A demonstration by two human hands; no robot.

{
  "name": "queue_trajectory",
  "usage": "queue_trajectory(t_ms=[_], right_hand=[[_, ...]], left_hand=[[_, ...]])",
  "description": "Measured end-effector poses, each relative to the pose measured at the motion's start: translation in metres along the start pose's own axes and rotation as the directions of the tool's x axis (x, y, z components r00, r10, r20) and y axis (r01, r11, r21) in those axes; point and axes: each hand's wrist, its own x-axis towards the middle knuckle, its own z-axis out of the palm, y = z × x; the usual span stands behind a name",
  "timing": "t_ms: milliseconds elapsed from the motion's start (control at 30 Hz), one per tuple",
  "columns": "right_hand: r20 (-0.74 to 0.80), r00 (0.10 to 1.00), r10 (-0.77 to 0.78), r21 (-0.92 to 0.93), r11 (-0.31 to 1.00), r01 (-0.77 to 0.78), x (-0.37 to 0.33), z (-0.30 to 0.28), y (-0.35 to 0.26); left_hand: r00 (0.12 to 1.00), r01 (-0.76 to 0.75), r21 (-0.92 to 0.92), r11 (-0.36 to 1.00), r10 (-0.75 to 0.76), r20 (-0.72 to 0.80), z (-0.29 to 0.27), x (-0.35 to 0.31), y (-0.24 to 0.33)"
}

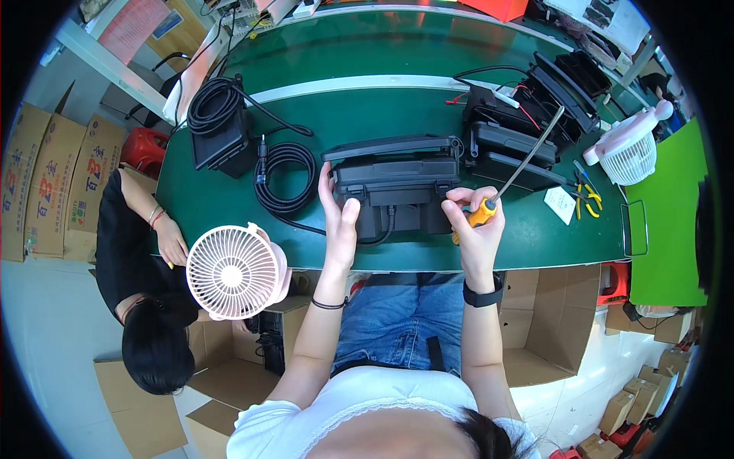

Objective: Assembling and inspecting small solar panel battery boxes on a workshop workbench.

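Observation:
A black plastic latched case point(396, 174) stands on the green table in front of me, its lid tipped up at the back. My left hand point(341, 229) grips its left side, fingers behind and thumb in front. In my right hand point(482, 237) is a screwdriver point(484, 212) with a yellow handle; its long shaft points up and away to the right. The thumb and fingertips of that hand also touch the case's right front corner, near a latch. A cable leaves the front of the case and runs left to a coiled black cable point(287, 183).
Another black box point(222, 149) with coiled cable sits at left. Several black cases point(511, 145) are piled at right, near yellow-handled pliers point(589, 200), a white card point(560, 204) and a fan point(631, 153). A pink fan point(232, 271) and a co-worker point(138, 260) are close on my left.

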Motion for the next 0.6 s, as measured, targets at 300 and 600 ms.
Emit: queue_trajectory(t_ms=[300,600], right_hand=[[-0.112,0.978,0.175,0.04,0.984,-0.172,-0.003,0.003,-0.005],[-0.18,0.982,0.052,-0.221,0.971,-0.092,0.009,0.004,0.004]], left_hand=[[1.0,-0.002,-0.018,1.0,0.001,-0.03,0.002,-0.004,0.0],[1.0,0.011,-0.069,0.998,-0.012,-0.008,0.002,0.002,0.001]])
